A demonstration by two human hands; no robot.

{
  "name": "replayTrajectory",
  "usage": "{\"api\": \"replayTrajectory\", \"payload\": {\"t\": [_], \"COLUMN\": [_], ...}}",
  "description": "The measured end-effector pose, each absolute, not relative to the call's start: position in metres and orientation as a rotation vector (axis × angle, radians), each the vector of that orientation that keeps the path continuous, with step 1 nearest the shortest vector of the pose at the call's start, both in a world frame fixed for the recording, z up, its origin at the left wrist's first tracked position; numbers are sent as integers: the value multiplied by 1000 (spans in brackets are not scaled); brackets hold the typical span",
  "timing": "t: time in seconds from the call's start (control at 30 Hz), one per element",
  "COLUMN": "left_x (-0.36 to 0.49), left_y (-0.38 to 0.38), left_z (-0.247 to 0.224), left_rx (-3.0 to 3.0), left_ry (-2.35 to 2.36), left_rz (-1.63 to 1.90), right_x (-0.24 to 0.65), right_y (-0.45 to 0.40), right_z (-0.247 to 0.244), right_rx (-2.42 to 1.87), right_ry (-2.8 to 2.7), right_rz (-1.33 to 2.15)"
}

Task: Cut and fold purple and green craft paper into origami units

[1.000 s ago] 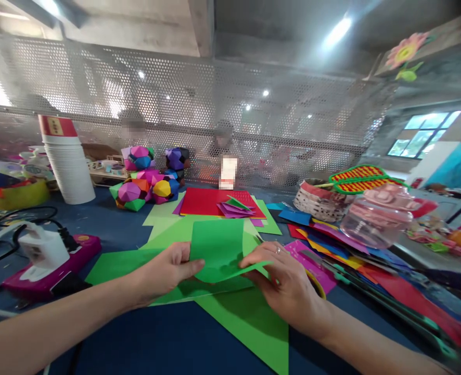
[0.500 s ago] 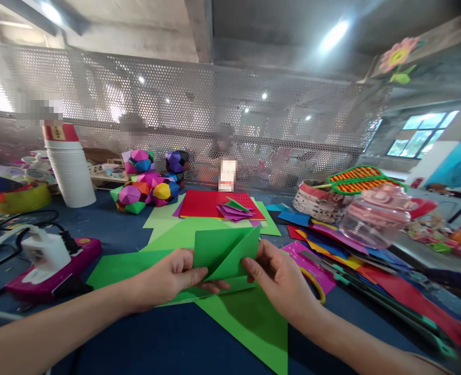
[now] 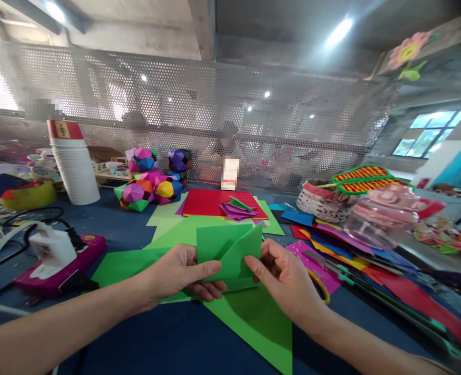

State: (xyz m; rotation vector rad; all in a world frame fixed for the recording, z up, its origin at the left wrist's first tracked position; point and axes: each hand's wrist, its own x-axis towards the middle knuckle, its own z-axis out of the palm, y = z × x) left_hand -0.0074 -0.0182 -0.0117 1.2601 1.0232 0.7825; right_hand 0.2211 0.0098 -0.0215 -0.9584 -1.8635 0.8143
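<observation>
A folded piece of green paper [image 3: 230,250] is held up between my two hands, a diagonal flap lying across its front. My left hand [image 3: 189,273] pinches its lower left part, thumb stretched over the front and fingers behind and below. At the right edge my right hand [image 3: 279,273] grips it between thumb and fingers; part of those fingers is hidden behind the paper. Beneath both hands lie larger green sheets [image 3: 257,323]. Past them is a red sheet [image 3: 207,202] with small folded purple pieces [image 3: 238,209] on top.
Left stand a purple power strip [image 3: 86,250] with a white charger [image 3: 53,247], a stack of paper cups [image 3: 74,172] and colourful paper balls [image 3: 135,192]. Right are coloured papers [image 3: 343,247], yellow-handled scissors [image 3: 319,286], a clear jug [image 3: 382,219] and a basket [image 3: 318,200]. A perforated screen [image 3: 176,99] stands behind.
My left thumb has slid right and up over the front of the folded paper, pressing nearer its diagonal flap. My right hand keeps its grip. The whole view has shifted slightly.
</observation>
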Motion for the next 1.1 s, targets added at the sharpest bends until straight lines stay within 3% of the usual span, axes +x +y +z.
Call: {"api": "replayTrajectory", "payload": {"t": [0.33, 0.73, 1.1], "left_x": [-6, -7, -7], "left_y": [-20, -20, -19], "left_z": [-14, -18, -21], "left_rx": [1300, 1405, 1506], "left_ry": [999, 1007, 1037], "left_rz": [811, 794, 783], "right_x": [222, 217, 218], "right_y": [8, 10, 3], "right_z": [-24, -20, -19], "right_rx": [-1004, -902, -877], "right_ry": [-1854, -1598, -1730], "right_rz": [864, 1225, 1066]}}
